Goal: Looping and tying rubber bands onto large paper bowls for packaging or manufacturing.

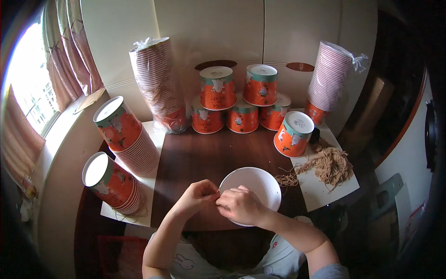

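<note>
A white-lined paper bucket (265, 182) stands at the near edge of the dark table, its open mouth up and tilted toward me. My left hand (200, 197) is closed in a pinch just outside its left rim, on what looks like a thin strand of tan twine. Over the left part of the opening, my right hand (241, 204) is closed too, its fingertips meeting those of the left. What the right fingers hold is hidden. Loose twine (286, 179) lies against the bucket's right side.
A tangled heap of twine (332, 167) lies on a white board (325, 195) at right. Upside-down orange buckets (216, 88) are piled at the back, another (294, 135) nearer right. Nested bucket stacks stand at left (125, 135) and, bagged in plastic, at back left (155, 79) and right (331, 76).
</note>
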`<state>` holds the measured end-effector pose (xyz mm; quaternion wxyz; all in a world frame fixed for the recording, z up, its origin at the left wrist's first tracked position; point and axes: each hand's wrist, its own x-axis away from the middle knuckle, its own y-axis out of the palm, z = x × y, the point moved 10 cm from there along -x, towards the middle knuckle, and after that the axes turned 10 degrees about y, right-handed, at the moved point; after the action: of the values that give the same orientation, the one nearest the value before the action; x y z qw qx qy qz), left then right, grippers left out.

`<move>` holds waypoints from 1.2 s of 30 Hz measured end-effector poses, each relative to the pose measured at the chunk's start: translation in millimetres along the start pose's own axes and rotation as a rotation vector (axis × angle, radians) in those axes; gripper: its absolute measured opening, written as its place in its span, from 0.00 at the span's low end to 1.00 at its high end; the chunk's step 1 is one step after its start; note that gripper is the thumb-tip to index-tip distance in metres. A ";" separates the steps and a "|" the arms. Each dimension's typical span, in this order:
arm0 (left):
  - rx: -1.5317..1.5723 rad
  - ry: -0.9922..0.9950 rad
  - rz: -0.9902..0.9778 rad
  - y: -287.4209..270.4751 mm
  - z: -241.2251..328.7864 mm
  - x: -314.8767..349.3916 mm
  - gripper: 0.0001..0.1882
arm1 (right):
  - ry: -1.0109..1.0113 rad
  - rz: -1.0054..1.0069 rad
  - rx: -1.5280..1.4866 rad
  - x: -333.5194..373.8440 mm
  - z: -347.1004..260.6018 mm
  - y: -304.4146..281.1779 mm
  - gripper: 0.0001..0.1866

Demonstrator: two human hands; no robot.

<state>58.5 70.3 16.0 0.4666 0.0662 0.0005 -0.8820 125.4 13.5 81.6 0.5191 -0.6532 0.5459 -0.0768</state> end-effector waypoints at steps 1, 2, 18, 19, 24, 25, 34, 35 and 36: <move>-0.076 -0.007 -0.012 -0.2 3.6 1.8 0.04 | 0.028 -0.016 -0.064 -2.6 2.8 -2.6 0.04; -0.152 -0.013 -0.023 -0.9 5.3 2.8 0.05 | 0.130 -0.061 -0.150 -6.9 15.1 -2.5 0.05; 0.049 -0.146 0.102 -12.2 -4.6 10.0 0.07 | 0.065 0.077 -0.061 -13.3 19.9 -1.1 0.09; -0.055 -0.072 0.108 -14.5 2.0 10.2 0.07 | 0.106 0.075 -0.107 -13.8 23.8 0.3 0.09; -0.533 0.005 0.108 -19.4 28.3 14.2 0.09 | 0.348 -0.026 -0.345 -13.8 47.2 7.9 0.08; -0.572 -0.013 0.092 -17.5 27.5 14.9 0.09 | 0.372 -0.032 -0.407 -13.2 50.6 8.8 0.08; -0.785 -0.013 0.000 -8.5 22.3 16.4 0.09 | 0.404 -0.073 -0.444 -13.2 54.0 14.8 0.08; -0.810 0.000 0.016 -9.6 24.3 16.6 0.09 | 0.405 -0.073 -0.445 -13.2 53.8 15.2 0.08; -0.810 0.000 0.015 -9.3 23.8 16.4 0.09 | 0.404 -0.075 -0.454 -13.3 53.7 15.5 0.08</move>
<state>38.9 60.5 37.1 0.4612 -0.1228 0.3474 -0.8072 146.3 58.0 51.9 0.2378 -0.7436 0.6169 -0.1002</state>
